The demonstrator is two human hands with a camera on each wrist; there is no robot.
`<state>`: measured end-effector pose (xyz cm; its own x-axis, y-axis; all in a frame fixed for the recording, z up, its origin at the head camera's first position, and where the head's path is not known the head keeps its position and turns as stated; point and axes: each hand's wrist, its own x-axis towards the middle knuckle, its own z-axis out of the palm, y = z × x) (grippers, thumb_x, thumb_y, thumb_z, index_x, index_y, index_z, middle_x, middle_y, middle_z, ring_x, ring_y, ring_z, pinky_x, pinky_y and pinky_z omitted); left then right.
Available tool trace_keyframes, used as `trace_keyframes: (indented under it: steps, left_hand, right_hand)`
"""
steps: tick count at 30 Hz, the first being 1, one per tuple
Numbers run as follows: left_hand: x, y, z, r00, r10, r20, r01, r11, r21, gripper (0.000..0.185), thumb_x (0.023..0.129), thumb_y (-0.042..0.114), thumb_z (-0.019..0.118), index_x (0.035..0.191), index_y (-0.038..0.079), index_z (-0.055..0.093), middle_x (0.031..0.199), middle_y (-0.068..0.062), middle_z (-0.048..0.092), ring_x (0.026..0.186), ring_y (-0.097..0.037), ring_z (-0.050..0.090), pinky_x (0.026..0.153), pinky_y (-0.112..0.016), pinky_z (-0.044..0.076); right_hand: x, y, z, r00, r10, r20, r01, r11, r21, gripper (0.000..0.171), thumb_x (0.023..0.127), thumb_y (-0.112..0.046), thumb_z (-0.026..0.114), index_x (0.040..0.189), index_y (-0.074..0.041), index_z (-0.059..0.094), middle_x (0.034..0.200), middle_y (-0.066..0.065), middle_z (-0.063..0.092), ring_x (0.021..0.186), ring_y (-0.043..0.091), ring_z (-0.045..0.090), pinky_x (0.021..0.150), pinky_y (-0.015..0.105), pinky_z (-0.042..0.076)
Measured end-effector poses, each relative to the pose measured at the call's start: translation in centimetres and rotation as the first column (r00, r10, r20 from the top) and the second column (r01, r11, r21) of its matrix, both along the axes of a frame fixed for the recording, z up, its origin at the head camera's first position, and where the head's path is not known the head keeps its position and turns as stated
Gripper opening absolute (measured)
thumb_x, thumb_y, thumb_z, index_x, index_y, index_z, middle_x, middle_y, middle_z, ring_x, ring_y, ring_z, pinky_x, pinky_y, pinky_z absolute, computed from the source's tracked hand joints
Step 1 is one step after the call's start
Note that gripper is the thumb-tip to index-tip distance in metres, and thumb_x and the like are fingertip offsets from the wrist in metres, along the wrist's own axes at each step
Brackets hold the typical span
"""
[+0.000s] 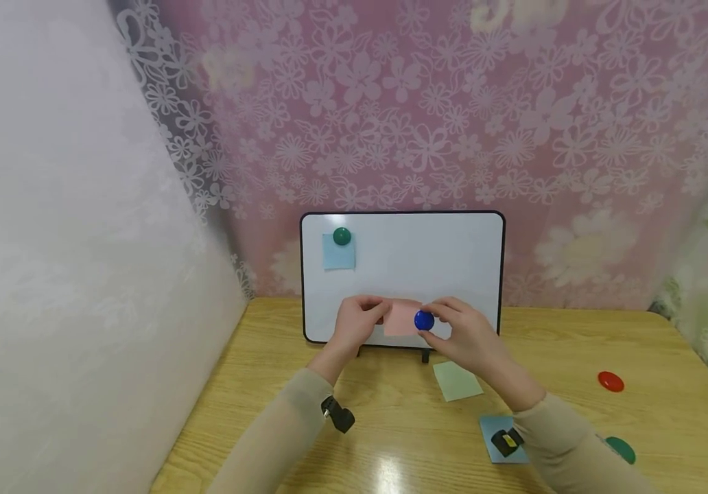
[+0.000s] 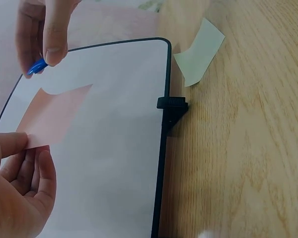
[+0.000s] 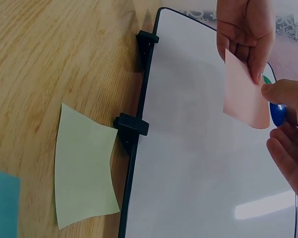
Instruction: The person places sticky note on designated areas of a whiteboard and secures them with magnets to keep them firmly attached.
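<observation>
My left hand [image 1: 357, 321] pinches the left edge of a pink sticky note [image 1: 400, 319], held in front of the whiteboard [image 1: 453, 261]. In the left wrist view the note [image 2: 54, 116] stands a little off the board and its far edge curls. My right hand [image 1: 466, 335] holds a round blue magnet [image 1: 425, 320] between thumb and fingers, at the note's right edge. From the right wrist, the blue magnet [image 3: 277, 114] shows just beyond the pink note [image 3: 244, 94], partly hidden by the thumb. On the board's upper left, a green magnet [image 1: 342, 236] sits over a blue sticky note [image 1: 338, 255].
A pale green sticky note [image 1: 457, 381] lies before the board, near its black foot [image 1: 425, 356]. Another blue note [image 1: 494, 439] is partly under the right wrist camera. A red magnet [image 1: 610, 381] and a green magnet [image 1: 621, 449] lie rightward on the wooden table [image 1: 403, 425].
</observation>
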<state>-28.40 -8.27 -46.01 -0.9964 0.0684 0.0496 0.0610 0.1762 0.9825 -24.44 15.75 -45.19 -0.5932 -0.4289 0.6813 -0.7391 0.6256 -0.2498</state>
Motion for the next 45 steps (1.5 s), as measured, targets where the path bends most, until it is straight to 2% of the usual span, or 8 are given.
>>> trace_keyframes:
  steps: [11, 22, 28, 36, 45]
  left_hand:
    - [-0.7, 0.4, -0.2, 1.0, 0.001, -0.015, -0.001, 1.0, -0.01, 0.021, 0.103, 0.024, 0.075, 0.114, 0.007, 0.081, 0.104, -0.002, 0.077, 0.091, -0.018, 0.073, 0.087, -0.042, 0.061]
    - [-2.0, 1.1, 0.5, 0.999, 0.011, -0.038, -0.012, 0.999, -0.039, 0.023, 0.103, 0.024, 0.076, 0.114, 0.005, 0.081, 0.104, -0.003, 0.077, 0.091, -0.016, 0.072, 0.079, -0.033, 0.061]
    - [-2.9, 1.1, 1.3, 0.995, 0.057, -0.08, -0.062, 0.996, -0.071, 0.02, 0.103, 0.023, 0.076, 0.112, 0.006, 0.083, 0.101, -0.003, 0.078, 0.088, -0.015, 0.071, 0.075, -0.03, 0.059]
    - [-3.9, 1.1, 2.7, 0.984, 0.12, -0.129, -0.136, 0.983, -0.123, 0.02, 0.103, 0.022, 0.074, 0.112, 0.005, 0.083, 0.102, -0.003, 0.078, 0.089, -0.016, 0.068, 0.074, -0.03, 0.057]
    - [-4.8, 1.2, 3.9, 0.97, 0.13, -0.204, -0.167, 0.971, -0.173, 0.023, 0.104, 0.024, 0.073, 0.111, 0.005, 0.083, 0.102, -0.006, 0.078, 0.093, -0.019, 0.068, 0.074, -0.031, 0.057]
  right_hand:
    - [-1.3, -0.7, -0.2, 0.999, -0.006, -0.034, 0.007, 1.0, 0.006, 0.044, 0.079, -0.013, 0.097, 0.114, 0.002, 0.077, 0.107, 0.012, 0.07, 0.085, 0.027, 0.069, 0.071, 0.04, 0.061]
    - [-3.0, -0.9, -0.1, 0.997, -0.061, -0.05, 0.06, 0.998, -0.021, 0.046, 0.082, -0.012, 0.095, 0.122, 0.002, 0.076, 0.113, 0.014, 0.07, 0.097, 0.028, 0.07, 0.079, 0.043, 0.062]
    - [-4.2, -1.1, -0.1, 0.994, -0.101, -0.039, 0.1, 0.995, -0.028, 0.045, 0.086, -0.014, 0.092, 0.125, 0.001, 0.075, 0.116, 0.014, 0.069, 0.097, 0.028, 0.069, 0.08, 0.044, 0.061]
    - [-5.4, -1.8, 0.5, 0.99, -0.133, -0.046, 0.131, 0.991, -0.038, 0.046, 0.086, -0.014, 0.093, 0.125, 0.001, 0.075, 0.116, 0.017, 0.07, 0.097, 0.03, 0.07, 0.082, 0.046, 0.061]
    - [-6.9, -2.7, 1.7, 0.985, -0.166, -0.037, 0.165, 0.986, -0.034, 0.044, 0.089, -0.016, 0.091, 0.126, 0.001, 0.075, 0.118, 0.018, 0.071, 0.102, 0.033, 0.069, 0.088, 0.047, 0.06]
